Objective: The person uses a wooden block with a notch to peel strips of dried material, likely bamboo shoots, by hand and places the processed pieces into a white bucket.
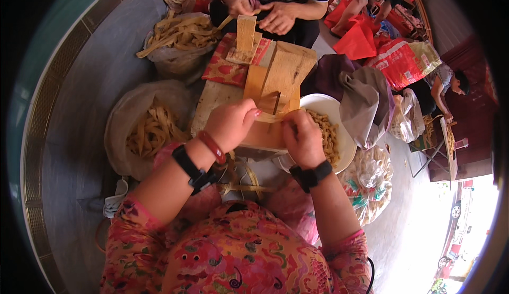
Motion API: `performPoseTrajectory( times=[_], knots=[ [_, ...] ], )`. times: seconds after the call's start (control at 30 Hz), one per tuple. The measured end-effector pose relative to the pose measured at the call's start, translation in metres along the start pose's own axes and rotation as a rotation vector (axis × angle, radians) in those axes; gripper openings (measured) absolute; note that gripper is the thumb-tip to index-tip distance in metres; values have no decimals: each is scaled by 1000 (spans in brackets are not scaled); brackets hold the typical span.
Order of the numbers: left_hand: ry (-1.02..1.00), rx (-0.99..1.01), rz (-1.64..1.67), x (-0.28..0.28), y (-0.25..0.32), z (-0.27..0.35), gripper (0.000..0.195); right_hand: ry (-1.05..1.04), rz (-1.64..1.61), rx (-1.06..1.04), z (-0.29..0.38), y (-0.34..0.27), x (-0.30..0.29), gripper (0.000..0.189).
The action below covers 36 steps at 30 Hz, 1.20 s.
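Observation:
A short pale yellow strip [269, 117] is stretched between my two hands, over the near part of a wooden block device [284, 75]. My left hand [232, 121] pinches its left end between thumb and finger. The fingers of my right hand [303, 137] are curled on its right end. The device has an upright slanted block with a dark slot and rests on a low bench [212, 99]. Just right of my right hand, a white bowl [349, 151] holds many small twisted yellowish pieces [330, 135]. The strip's material cannot be told.
Long pale strips fill a lined container [115, 135] at left and a plastic-lined bucket [171, 57] behind it. Across the bench, a person's hands [278, 18] handle a strip near a smaller wooden block [245, 35]. A filled plastic bag [370, 182] and grey cloth [366, 103] lie right.

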<state>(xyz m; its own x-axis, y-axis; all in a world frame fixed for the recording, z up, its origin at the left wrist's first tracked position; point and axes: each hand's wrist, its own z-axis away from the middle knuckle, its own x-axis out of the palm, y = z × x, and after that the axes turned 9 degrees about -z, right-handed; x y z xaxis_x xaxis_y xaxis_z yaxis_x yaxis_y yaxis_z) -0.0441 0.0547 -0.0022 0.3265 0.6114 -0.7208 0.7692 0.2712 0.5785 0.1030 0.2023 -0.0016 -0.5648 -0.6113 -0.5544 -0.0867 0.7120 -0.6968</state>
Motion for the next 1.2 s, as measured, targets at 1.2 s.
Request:
performPoseTrajectory(
  times=[1.2],
  knots=[
    [-539,124,129,-2,59,74,33,-58,263,78,91,-11,-74,11]
  ],
)
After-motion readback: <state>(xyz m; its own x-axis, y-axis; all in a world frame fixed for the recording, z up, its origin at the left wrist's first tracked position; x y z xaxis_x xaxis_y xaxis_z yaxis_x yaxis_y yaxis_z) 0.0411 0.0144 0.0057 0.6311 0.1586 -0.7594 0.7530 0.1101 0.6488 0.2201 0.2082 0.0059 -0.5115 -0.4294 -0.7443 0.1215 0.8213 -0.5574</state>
